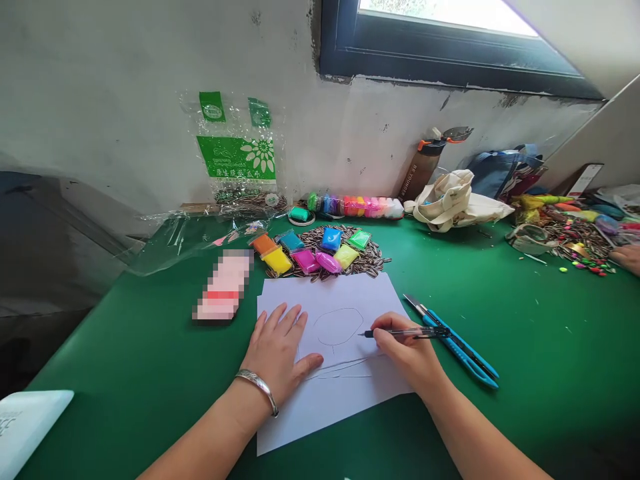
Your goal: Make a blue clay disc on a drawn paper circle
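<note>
White paper (295,420) on green table (540,320), directly in front of person, overlapping sheets, exact count unclear. One loop drawn on it, one short stroke below. Left hand (280,347): fingers spread wide, flat on paper, gripping nothing; one bracelet (257,390) on wrist. Right hand (410,353): fingers closed on one pen (425,331), thumb and index pinching it, tip just right of loop; contact with paper can't be told. One pair of scissors (467,353), blue handles, right of paper near right hand, blades together.

Eight colored packets (329,239) on one seed pile (373,260) just behind paper. One green packet (299,213) apart, on a round item. One pixelated item (225,287) left of paper.

Containers: clear bag (236,157), green print, against wall, seeds at bottom. Row of multicolored pieces (357,205) behind seed pile, too small to count. One brown bottle (423,170), one cream cloth bag (445,200), contents unclear. Another person's hand (626,257) at right edge, grip unclear.
</note>
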